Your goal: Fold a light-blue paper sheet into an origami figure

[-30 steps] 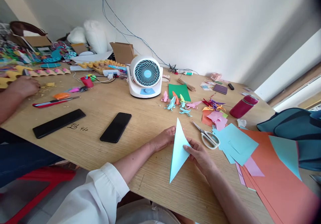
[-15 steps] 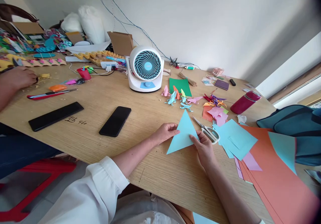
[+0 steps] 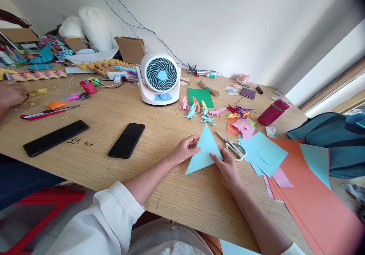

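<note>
Head-worn view, forward and down.

one held triangle (image 3: 203, 156), one fan (image 3: 161, 74), one bottle (image 3: 273, 112)

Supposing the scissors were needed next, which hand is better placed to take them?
Right, I'd judge. The right hand is right beside the scissors, while the left hand is across the blue paper triangle. Both hands grip the triangle, so the right must release first.

White fan (image 3: 161, 75) before a pale wall (image 3: 228, 30), black phone (image 3: 126, 141), maroon bottle (image 3: 273, 112) — teal bag (image 3: 327, 141) nearby
</note>
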A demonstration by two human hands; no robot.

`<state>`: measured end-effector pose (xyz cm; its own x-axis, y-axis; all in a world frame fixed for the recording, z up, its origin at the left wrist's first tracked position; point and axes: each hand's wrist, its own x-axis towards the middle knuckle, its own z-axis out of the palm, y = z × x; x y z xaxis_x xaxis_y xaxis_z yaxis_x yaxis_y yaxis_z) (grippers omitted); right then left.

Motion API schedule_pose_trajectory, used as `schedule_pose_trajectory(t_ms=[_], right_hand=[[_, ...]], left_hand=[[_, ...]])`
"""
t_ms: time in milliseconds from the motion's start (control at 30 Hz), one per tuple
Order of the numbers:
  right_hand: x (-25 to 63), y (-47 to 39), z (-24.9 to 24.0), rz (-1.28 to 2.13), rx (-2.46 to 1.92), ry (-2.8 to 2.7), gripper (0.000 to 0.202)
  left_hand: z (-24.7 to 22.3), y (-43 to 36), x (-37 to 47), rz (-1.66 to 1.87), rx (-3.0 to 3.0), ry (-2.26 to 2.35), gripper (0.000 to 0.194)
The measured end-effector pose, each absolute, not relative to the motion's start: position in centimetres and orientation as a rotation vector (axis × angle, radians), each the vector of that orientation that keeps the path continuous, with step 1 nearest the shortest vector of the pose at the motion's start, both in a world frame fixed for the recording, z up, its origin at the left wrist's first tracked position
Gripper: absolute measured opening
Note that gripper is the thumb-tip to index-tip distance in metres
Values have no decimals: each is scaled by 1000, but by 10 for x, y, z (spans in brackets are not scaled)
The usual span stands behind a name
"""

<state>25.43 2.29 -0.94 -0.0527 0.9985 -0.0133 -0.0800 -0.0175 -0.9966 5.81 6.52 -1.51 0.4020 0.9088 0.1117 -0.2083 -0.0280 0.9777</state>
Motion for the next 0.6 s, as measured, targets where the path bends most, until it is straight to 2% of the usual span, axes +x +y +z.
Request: schedule_pose_trajectory(t_ms=[333, 600], right_hand=[[255, 21, -11, 1311, -1153, -1159, 33], [256, 22, -11, 1305, -1150, -1141, 34]], left_hand=[[-16, 63, 60, 1015, 1377, 736, 59], [-14, 61, 61, 1033, 1451, 787, 46]])
